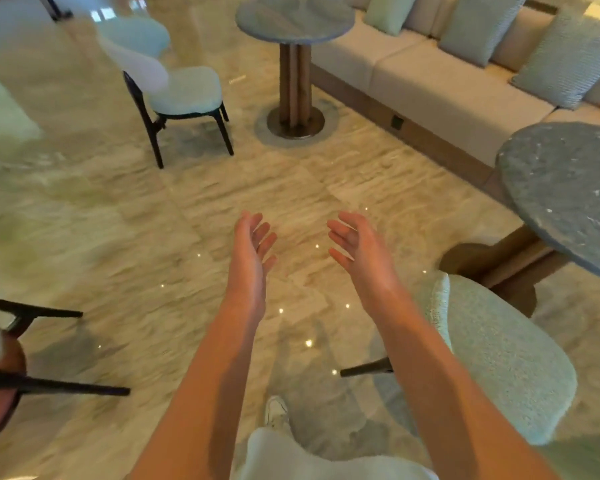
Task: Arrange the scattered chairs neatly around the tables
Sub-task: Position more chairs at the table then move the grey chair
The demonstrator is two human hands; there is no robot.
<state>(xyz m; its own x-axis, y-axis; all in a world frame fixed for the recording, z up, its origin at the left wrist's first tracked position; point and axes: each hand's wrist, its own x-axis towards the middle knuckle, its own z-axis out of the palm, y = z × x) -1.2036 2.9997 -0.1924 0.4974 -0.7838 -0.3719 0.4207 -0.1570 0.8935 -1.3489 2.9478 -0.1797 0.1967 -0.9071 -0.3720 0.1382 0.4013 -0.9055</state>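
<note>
My left hand (252, 251) and my right hand (359, 249) are stretched out over the marble floor, palms facing each other, fingers apart, holding nothing. A pale green chair with dark legs (181, 90) stands at the far left of a round stone table on a wooden pedestal (295, 19), a little apart from it. A second green chair (499, 355) sits just right of my right forearm, next to another round stone table (568, 188) at the right edge. Dark legs of a third chair (32, 348) poke in at the lower left.
A long beige sofa (430, 84) with green cushions runs along the back right behind both tables. Open glossy floor (222, 188) lies between the chairs ahead of me. My white shoe (276, 412) shows at the bottom.
</note>
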